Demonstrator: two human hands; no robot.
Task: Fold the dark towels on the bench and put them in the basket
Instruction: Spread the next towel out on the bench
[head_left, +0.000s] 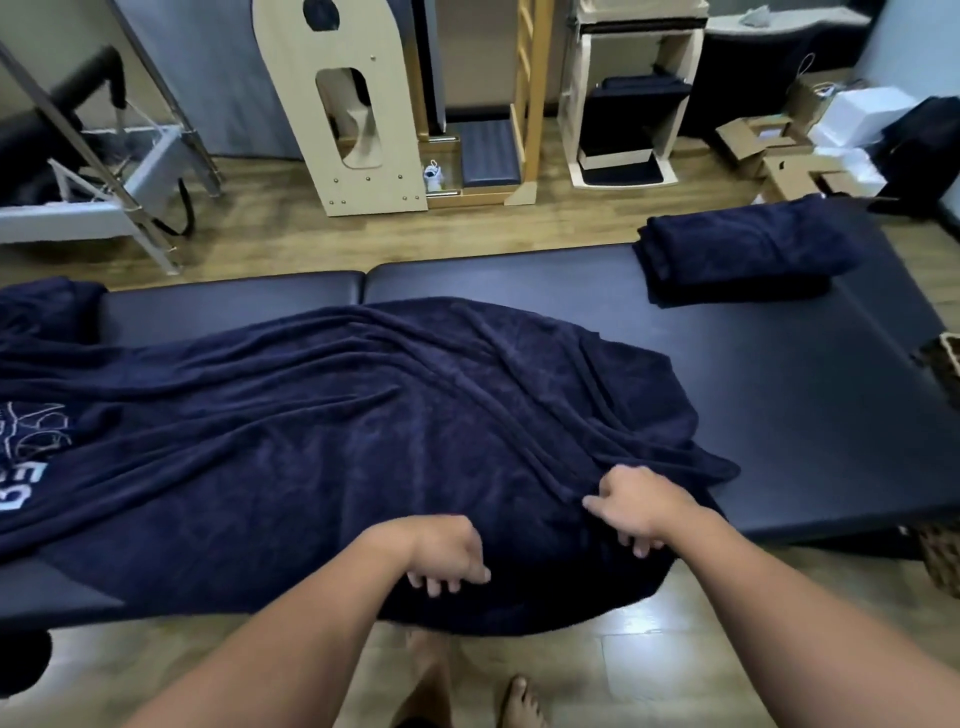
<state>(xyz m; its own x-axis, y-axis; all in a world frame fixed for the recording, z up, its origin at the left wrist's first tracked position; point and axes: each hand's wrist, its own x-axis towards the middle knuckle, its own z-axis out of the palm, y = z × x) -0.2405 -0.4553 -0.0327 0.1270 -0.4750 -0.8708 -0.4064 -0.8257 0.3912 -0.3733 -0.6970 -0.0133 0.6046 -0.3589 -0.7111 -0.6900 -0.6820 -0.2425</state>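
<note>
A large dark blue towel (363, 441) lies spread and wrinkled across the dark padded bench (779, 374), its near edge hanging over the front. White lettering shows at its left end. My left hand (447, 553) grips the towel's near edge with curled fingers. My right hand (636, 506) holds a bunched fold of the same towel near its right corner. A folded dark towel (737, 254) sits on the bench's far right. A woven basket (943, 545) shows partly at the right frame edge, beside the bench.
More dark cloth (41, 306) is heaped at the bench's far left. Beyond the bench stand wooden exercise equipment (353, 104), a metal frame (104, 156) and cardboard boxes (769, 150) on the wood floor. My bare feet (519, 701) are below the bench edge.
</note>
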